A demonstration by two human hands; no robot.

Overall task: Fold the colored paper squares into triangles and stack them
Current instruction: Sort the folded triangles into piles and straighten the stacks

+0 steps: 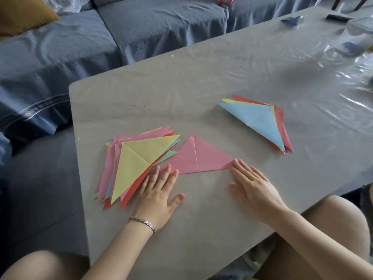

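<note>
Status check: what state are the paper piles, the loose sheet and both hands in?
pink triangle: folded, lying flat between the piles, not stacked.
left pile: folded triangles, fanned, yellow on top.
right pile: folded triangles, blue on top.
left hand: flat, fingertips on pink triangle's left corner.
right hand: flat, fingertips on its right corner.

Silver link bracelet, bare forearms

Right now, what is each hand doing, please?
Left hand: open, flat, fingertips on the pink triangle, left corner.
Right hand: open, flat, fingertips on its right corner.
</note>
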